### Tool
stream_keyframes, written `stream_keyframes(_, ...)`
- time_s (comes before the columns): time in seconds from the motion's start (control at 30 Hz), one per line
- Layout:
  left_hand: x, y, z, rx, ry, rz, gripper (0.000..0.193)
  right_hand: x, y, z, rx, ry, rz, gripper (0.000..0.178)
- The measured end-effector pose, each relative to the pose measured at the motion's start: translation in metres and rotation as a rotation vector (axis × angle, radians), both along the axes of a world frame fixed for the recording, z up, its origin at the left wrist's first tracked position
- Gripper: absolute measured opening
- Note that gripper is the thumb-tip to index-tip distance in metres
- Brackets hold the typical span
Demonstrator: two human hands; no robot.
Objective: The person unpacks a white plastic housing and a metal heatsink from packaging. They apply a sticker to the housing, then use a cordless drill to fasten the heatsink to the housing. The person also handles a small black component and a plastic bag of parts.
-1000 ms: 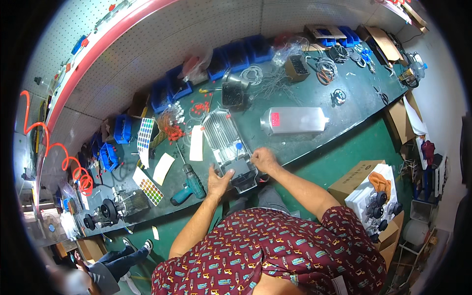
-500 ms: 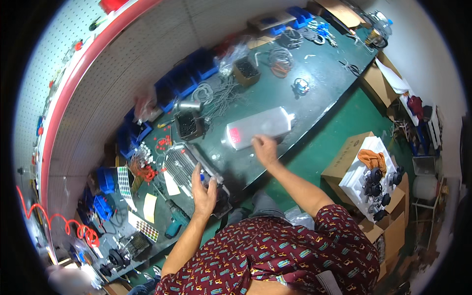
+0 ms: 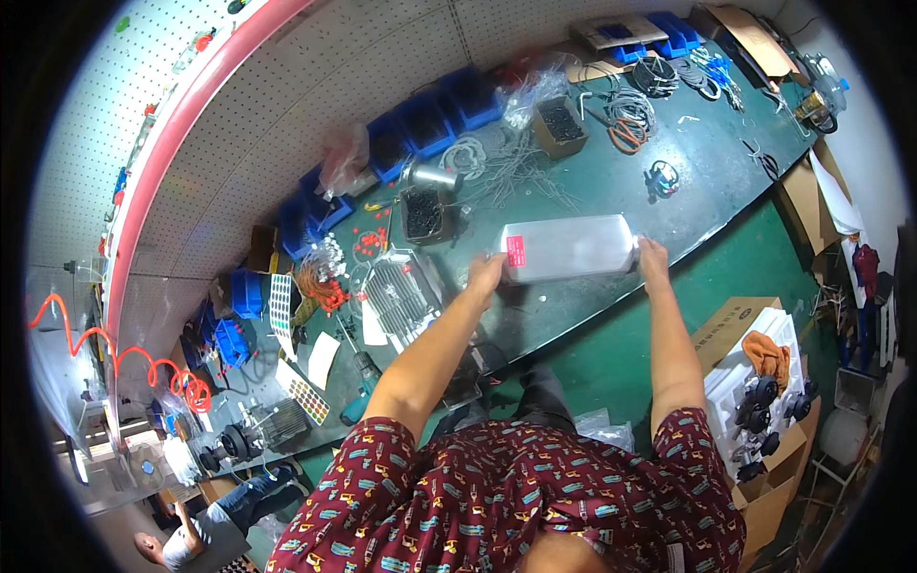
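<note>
A long frosted, translucent cover [image 3: 573, 246] with a red label at its left end lies across the green bench top. My left hand [image 3: 486, 274] is closed on its left end, by the label. At the opposite end, my right hand [image 3: 653, 261] grips the cover's right end near the bench edge. To the left of my left forearm rests a finned grey metal housing [image 3: 401, 291], partly hidden by that arm. A green power drill [image 3: 362, 382] lies beside the housing, close to the front edge.
Blue bins [image 3: 420, 129] line the back of the bench. Small boxes of black parts [image 3: 423, 214], bundled grey cables [image 3: 626, 116] and a small round part [image 3: 661, 178] sit beyond the cover. White foam with black wheeled parts [image 3: 759, 401] stands at right. Another person [image 3: 205, 530] is at lower left.
My left hand has left the finned housing and taken the cover's left end. My right hand has shifted from the cover's near side to its right end. The view has turned.
</note>
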State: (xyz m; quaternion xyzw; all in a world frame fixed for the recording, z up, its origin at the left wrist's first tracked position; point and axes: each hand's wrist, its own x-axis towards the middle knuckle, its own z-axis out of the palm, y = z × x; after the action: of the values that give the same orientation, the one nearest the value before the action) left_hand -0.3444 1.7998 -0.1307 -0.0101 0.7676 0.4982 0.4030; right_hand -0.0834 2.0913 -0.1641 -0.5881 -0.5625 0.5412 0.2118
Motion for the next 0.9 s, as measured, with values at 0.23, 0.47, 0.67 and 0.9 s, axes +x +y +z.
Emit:
stream_keyframes(0.23, -0.08, -0.038, 0.177, 0.215, 0.386, -0.291, 0.054, 0.012, -0.143, 0.146, -0.074, 0.307, -0.14, 0.023)
stream_keyframes(0.47, -0.182, -0.136, 0.253, 0.096, 0.59, -0.548, 0.046, -0.012, -0.389, 0.217, -0.432, 0.606, -0.17, 0.021)
stream_keyframes(0.67, -0.226, -0.182, 0.194, 0.08, 0.365, -0.594, 0.041, -0.035, -0.482, 0.187, -0.446, 0.604, -0.176, 0.028)
stream_keyframes(0.9, -0.205, -0.169, 0.176, 0.103, 0.34, -0.642, 0.036, -0.029, -0.501, 0.172, -0.413, 0.512, -0.259, 0.031)
